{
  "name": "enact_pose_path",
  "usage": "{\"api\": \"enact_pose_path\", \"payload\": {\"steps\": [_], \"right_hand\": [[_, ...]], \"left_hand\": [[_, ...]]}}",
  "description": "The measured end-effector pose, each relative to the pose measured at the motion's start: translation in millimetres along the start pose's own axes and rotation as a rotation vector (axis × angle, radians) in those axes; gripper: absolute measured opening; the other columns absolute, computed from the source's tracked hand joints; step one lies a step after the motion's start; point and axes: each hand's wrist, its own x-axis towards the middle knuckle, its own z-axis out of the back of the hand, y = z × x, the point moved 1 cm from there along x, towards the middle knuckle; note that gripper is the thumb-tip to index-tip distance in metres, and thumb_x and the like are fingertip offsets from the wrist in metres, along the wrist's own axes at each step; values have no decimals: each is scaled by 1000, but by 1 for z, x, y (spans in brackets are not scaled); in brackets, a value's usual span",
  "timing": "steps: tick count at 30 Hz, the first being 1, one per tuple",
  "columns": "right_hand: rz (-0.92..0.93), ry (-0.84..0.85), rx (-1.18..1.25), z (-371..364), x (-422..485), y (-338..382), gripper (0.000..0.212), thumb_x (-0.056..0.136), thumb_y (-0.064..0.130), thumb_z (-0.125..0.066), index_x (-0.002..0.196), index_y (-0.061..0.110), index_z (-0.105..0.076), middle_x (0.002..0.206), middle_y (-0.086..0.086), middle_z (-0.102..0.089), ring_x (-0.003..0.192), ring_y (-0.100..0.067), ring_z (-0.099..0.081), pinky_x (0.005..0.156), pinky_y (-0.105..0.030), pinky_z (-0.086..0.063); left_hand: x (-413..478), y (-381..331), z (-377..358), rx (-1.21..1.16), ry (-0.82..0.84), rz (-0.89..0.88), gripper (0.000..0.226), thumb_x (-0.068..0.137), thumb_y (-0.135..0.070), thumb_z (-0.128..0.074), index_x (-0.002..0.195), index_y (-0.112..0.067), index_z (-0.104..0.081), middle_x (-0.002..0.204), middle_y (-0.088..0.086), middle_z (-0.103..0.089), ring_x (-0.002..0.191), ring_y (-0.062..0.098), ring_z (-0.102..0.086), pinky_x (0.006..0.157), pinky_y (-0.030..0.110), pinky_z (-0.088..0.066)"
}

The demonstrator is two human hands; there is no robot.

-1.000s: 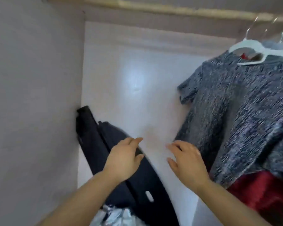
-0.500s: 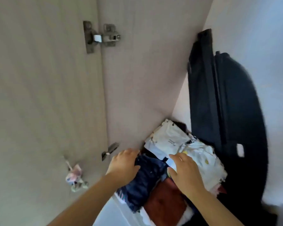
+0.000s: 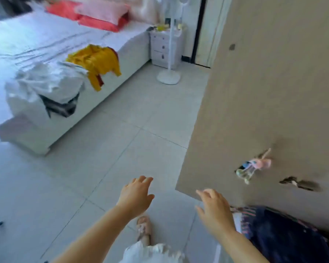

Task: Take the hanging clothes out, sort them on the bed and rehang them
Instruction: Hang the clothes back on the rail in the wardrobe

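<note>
Yellow top point(image 3: 95, 60) and a white-grey heap point(image 3: 44, 86) lie on the bed point(image 3: 27, 44) at its near edge, and the top hangs partly over the side. So some clothes are out of the wardrobe, i.e. stage one looks at least part-done. Sorting prob. hasn't begun, since the heap is loose and crumpled. Rehanging is all still to do. No rail is in view, so how much is left hanging can't be told.

Left hand point(image 3: 136, 194) and right hand point(image 3: 215, 207) are both empty, fingers spread and relaxed. They are held out over the floor point(image 3: 103, 149), well apart from the bed and to its right. The right hand is near the low corner of the door point(image 3: 264, 92).

Vs 0.5 s ago: the view then faced into the wardrobe, with both hands resting on the folded stack point(image 3: 285, 236). Now it has swung out to the room. The hands are off the stack and carry nothing. The stack sits at the frame's edge, far from the bed.
</note>
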Motion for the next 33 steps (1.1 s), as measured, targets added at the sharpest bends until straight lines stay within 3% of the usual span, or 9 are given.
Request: {"api": "enact_pose_path", "payload": {"steps": [5,10,22,33], "right_hand": [[285,49,5,-7,71,108,43,93,32,-44,135,27,-38,132,6,-41,120,-16,-40,99,-26,-32],[472,63,-69,-7,146,214,44,93,34,-45,136,29,-37,132,6,-42,120,-17,-40,97,-26,-32],[639,72,-175,6,292,389,47,92,40,-45,137,31,-34,130,8,-40,119,-15,-39,95,-26,-31],[801,92,-176,30,496,528,47,93,38,-45,138,27,-35,131,5,-41,121,-16,-39,101,-27,-29]], "left_hand": [[-21,101,24,-111,-90,267,56,92,-41,-47,142,-26,-26,145,-4,-35,130,19,-36,106,34,-31],[-16,197,57,-187,-154,418,56,93,-40,-46,143,-24,-25,144,-3,-35,131,19,-34,106,33,-30],[47,361,137,-252,-253,571,56,93,-40,-46,143,-25,-25,143,-4,-35,130,18,-34,104,31,-30],[183,494,224,-278,-286,716,57,92,-37,-48,142,-23,-26,142,-1,-35,129,20,-34,103,32,-30]]}}
